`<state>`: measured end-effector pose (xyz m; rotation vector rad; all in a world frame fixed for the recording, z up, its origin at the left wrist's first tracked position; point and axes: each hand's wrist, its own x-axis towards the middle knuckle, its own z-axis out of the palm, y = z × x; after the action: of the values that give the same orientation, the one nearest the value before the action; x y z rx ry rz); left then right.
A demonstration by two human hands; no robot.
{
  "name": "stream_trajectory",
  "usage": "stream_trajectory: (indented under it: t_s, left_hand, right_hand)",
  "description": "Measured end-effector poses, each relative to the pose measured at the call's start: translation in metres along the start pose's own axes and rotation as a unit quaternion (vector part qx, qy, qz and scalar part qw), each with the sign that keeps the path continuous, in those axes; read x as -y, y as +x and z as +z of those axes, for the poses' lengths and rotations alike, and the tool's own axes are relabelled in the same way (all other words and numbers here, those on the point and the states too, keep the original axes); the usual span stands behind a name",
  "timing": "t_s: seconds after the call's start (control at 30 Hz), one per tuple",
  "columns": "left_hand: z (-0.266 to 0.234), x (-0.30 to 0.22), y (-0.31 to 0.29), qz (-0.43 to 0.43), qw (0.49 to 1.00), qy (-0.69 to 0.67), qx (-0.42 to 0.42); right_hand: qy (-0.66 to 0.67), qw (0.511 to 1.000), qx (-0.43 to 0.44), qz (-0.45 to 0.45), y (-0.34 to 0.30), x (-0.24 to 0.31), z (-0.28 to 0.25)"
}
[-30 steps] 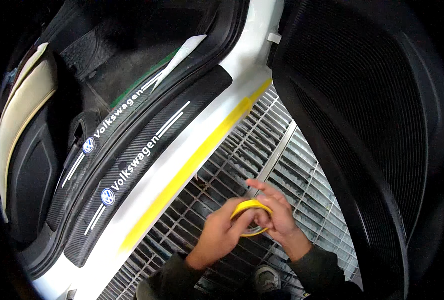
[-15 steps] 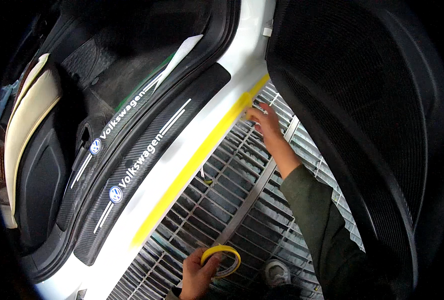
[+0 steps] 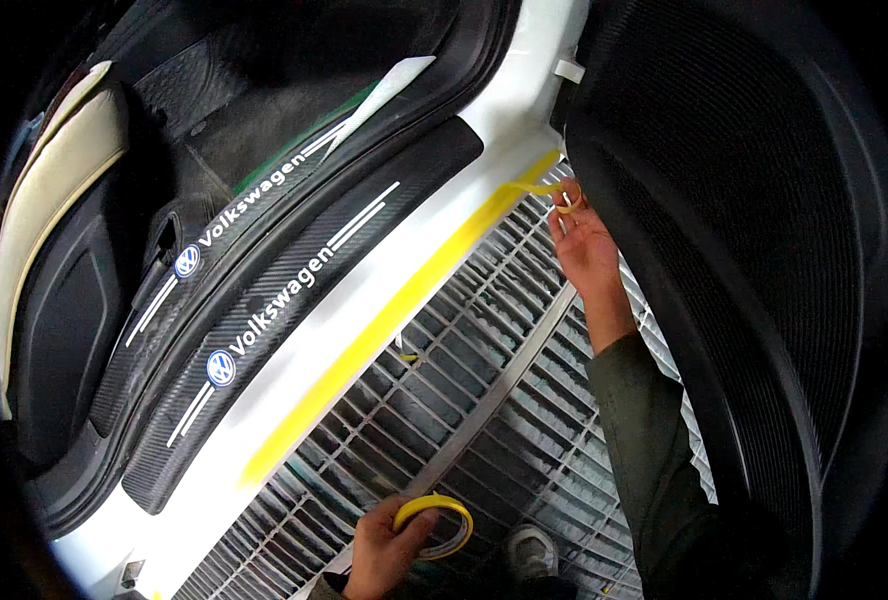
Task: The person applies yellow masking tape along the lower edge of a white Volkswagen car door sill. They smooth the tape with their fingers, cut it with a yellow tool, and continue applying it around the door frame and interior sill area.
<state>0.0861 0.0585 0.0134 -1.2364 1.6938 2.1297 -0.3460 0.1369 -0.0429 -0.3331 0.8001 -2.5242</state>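
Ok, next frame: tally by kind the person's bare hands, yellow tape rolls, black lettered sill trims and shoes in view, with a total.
Hands: 2 (left hand, right hand)
Yellow tape roll: 1
Black lettered sill trims: 2 (outer trim, inner trim)
Shoe: 1
Total: 6

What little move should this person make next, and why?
Perhaps the right hand should gently draw the yellow strip away from the white sill: it holds the strip's curled end, and the raised strip runs to the yellow band along the sill. The left hand just holds the yellow tape roll.
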Motion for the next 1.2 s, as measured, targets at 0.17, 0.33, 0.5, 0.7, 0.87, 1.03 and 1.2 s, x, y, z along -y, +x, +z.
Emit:
stream_trajectory:
  t_s: [0.17, 0.33, 0.5, 0.7, 0.87, 1.03, 1.2]
  left_hand:
    - [-0.003, -0.012, -0.004, -0.069, 0.997, 0.016, -0.003]
    - [-0.008, -0.008, -0.008, -0.042, 0.999, -0.003, -0.007]
    - [-0.012, -0.005, -0.011, -0.005, 0.999, -0.035, -0.009]
    - [-0.014, 0.003, -0.010, 0.080, 0.995, -0.055, 0.023]
    - [-0.014, 0.010, -0.007, 0.075, 0.996, -0.039, 0.008]
    - [-0.015, 0.013, -0.006, 0.094, 0.995, -0.023, 0.007]
    - [-0.018, -0.001, -0.010, -0.016, 1.000, 0.016, -0.006]
  right_hand:
    - [-0.299, 0.939, -0.153, -0.079, 0.028, -0.018, -0.004]
    - [-0.178, 0.972, -0.148, -0.028, 0.049, -0.015, -0.004]
    - [-0.203, 0.967, -0.152, -0.016, 0.060, -0.018, 0.013]
    - [-0.230, 0.960, -0.158, -0.025, 0.064, -0.022, 0.019]
    - [-0.209, 0.971, -0.116, -0.020, 0.073, -0.019, 0.009]
    - [-0.188, 0.977, -0.100, -0.012, 0.075, -0.017, 0.008]
    - [-0.188, 0.976, -0.111, -0.023, 0.067, -0.020, 0.014]
